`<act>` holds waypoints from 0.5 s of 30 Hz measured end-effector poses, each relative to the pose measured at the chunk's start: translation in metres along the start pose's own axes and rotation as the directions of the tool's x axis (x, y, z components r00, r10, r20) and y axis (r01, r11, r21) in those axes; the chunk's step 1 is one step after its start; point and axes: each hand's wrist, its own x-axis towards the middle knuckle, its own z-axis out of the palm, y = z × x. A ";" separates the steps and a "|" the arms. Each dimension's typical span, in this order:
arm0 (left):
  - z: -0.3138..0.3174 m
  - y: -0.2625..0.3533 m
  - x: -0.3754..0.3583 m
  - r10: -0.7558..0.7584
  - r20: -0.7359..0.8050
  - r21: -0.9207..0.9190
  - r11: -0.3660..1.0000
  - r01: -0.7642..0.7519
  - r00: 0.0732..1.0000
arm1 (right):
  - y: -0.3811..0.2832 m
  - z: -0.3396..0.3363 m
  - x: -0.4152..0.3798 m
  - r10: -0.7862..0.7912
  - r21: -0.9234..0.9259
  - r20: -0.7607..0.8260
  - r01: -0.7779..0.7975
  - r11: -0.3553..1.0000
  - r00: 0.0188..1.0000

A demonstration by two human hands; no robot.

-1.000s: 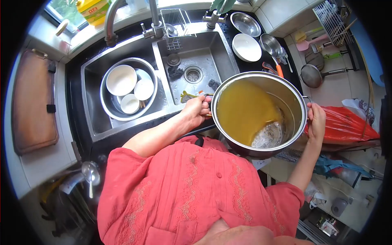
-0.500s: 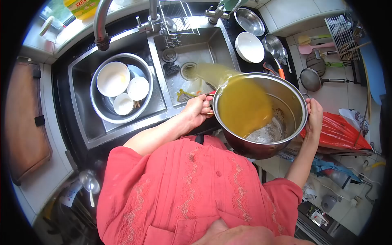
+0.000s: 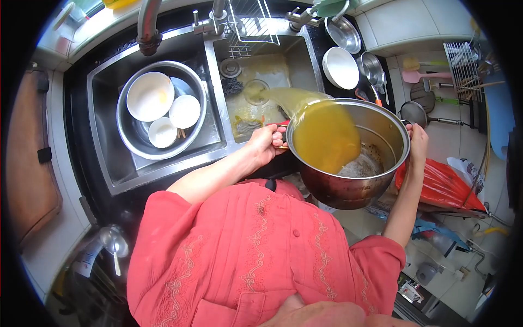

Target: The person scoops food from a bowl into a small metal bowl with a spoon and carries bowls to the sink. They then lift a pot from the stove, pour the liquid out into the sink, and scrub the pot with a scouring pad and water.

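A large metal stockpot is tilted to the left between my two hands. My left hand is closed round its left handle, close to the sink's front edge. On the far side, my right hand grips the right handle. Yellowish-brown liquid lies in the pot and pours over the rim in a broad stream. It lands in the right sink basin, around the drain. Food scraps and a dark scouring pad lie in that basin.
In the left basin stands a metal washbowl holding several white bowls. A wire rack hangs at the back of the sink. Right of the sink are a white bowl, a metal basin and a strainer. A faucet overhangs the left basin.
Liquid has spread across more of the right basin's floor and now covers the drain. The stream keeps pouring; both hands still hold the pot. The view has shifted slightly.
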 end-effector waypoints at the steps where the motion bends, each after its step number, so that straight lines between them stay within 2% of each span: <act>1: 0.001 0.001 -0.002 -0.003 0.000 -0.009 1.000 0.003 1.000 | 0.002 0.000 0.006 0.000 -0.007 0.009 0.000 1.000 1.000; 9: -0.010 0.001 0.002 -0.022 0.013 -0.043 0.999 0.022 1.000 | -0.011 0.018 0.028 0.000 -0.083 0.071 0.006 0.997 0.997; 14: -0.014 0.002 -0.001 0.028 -0.114 0.192 0.981 -0.005 0.993 | -0.024 0.039 0.039 -0.048 -0.200 0.076 0.063 0.978 0.996; 15: -0.018 0.001 0.000 0.023 -0.115 0.190 0.982 0.000 0.993 | -0.027 0.045 0.041 -0.057 -0.202 0.080 0.072 0.977 0.995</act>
